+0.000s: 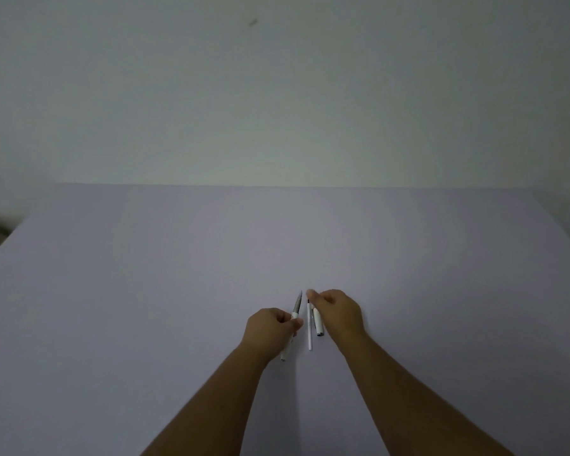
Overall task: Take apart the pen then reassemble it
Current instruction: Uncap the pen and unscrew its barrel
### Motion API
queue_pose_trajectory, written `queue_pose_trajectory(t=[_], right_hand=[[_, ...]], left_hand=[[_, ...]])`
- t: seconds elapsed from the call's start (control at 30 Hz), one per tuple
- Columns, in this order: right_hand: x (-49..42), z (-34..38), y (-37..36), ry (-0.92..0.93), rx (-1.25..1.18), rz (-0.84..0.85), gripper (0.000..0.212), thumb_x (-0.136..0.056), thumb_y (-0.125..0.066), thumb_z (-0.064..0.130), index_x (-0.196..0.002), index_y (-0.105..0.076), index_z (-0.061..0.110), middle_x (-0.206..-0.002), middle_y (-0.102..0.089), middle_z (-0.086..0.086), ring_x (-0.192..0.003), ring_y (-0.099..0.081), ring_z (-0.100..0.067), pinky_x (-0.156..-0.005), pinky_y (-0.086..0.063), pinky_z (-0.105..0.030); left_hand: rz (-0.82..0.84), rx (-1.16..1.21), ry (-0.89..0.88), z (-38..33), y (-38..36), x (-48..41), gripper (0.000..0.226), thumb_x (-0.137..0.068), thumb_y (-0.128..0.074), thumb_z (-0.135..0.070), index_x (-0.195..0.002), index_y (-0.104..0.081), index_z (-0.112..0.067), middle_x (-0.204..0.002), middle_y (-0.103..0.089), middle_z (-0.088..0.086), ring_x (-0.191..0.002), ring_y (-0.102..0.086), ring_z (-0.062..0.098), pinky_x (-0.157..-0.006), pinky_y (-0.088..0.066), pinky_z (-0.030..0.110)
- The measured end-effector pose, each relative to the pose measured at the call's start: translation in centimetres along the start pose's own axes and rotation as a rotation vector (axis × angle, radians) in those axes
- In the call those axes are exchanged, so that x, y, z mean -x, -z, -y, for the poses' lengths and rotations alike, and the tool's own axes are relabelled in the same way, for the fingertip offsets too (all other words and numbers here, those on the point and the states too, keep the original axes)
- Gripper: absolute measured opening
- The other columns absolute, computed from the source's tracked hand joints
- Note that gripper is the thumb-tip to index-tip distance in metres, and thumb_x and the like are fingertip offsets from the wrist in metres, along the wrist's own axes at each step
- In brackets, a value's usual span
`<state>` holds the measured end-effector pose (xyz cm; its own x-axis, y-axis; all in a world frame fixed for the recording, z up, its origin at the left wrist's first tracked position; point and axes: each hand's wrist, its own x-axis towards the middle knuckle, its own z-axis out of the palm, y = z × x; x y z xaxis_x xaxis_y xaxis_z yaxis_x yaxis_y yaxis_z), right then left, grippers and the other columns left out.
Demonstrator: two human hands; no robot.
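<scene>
From where I sit, my left hand (270, 327) is closed round the pen barrel (292, 324), grey tip pointing away and white tail poking out below the wrist; just to its right the thin white refill (309, 327) lies loose on the table (145, 291), and beside that the cap (318, 324). My right hand (338, 309) hovers over the cap, fingers curled narrow, holding nothing I can make out; these parts look light, smooth and apt to roll, and the refill would flex, so I'd pinch it mid-length.

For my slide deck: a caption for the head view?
Left hand holds pen barrel; refill and cap lie beside right hand.
</scene>
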<state>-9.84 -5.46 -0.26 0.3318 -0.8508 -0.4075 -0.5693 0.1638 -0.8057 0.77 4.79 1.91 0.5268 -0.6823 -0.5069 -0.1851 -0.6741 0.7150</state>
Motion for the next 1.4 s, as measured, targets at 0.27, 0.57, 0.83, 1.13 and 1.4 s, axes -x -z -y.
queue_pose_trajectory(t=[0.27,0.57,0.83,1.13,1.4], right_hand=[[1.8,2.5,1.5,0.067,-0.186,0.240,0.020,-0.081,-0.070,0.027,-0.066,-0.063,0.015,-0.075,-0.062,-0.008,-0.077,-0.055,-0.021,-0.081,-0.047,-0.041],[3.2,2.4,4.1,0.012,-0.209,0.345,0.022,-0.082,-0.068,0.030,-0.081,-0.069,0.008,-0.071,-0.062,-0.002,-0.066,-0.053,-0.013,-0.064,-0.047,-0.024],[3.8,2.8,5.4,-0.001,-0.200,0.429,0.012,-0.084,-0.068,0.019,-0.079,-0.067,0.008,-0.073,-0.066,-0.005,-0.064,-0.060,-0.013,-0.058,-0.052,-0.021],[4.1,3.4,5.8,0.022,-0.167,0.444,0.016,-0.083,-0.068,0.026,-0.081,-0.065,0.010,-0.076,-0.067,-0.003,-0.068,-0.060,-0.014,-0.064,-0.053,-0.023],[4.1,3.5,6.0,0.061,-0.137,0.434,0.004,-0.081,-0.069,0.012,-0.084,-0.067,0.010,-0.078,-0.066,-0.003,-0.071,-0.061,-0.013,-0.068,-0.053,-0.023]], left_hand=[[0.051,-0.098,-0.152,-1.5,0.4,0.9,0.026,-0.088,-0.060,-0.032,-0.066,-0.066,-0.020,-0.065,-0.065,-0.005,-0.057,-0.056,0.008,-0.054,-0.043,0.018],[0.143,-0.186,-0.231,-2.2,0.9,2.5,0.024,-0.094,-0.050,-0.025,-0.097,-0.070,-0.011,-0.068,-0.060,-0.010,-0.059,-0.056,0.004,-0.056,-0.042,0.016],[0.054,-0.482,-0.359,-2.5,1.3,3.2,0.029,-0.095,-0.047,-0.030,-0.089,-0.066,-0.009,-0.081,-0.060,0.003,-0.072,-0.052,0.017,-0.066,-0.039,0.028],[0.024,-0.595,-0.436,-2.9,1.6,3.4,0.027,-0.096,-0.044,-0.030,-0.078,-0.057,-0.014,-0.066,-0.048,-0.004,-0.069,-0.047,0.017,-0.053,-0.029,0.024],[0.037,-0.634,-0.468,-3.5,1.6,3.6,0.028,-0.098,-0.042,-0.030,-0.080,-0.056,-0.013,-0.077,-0.050,0.001,-0.072,-0.047,0.017,-0.065,-0.034,0.028]])
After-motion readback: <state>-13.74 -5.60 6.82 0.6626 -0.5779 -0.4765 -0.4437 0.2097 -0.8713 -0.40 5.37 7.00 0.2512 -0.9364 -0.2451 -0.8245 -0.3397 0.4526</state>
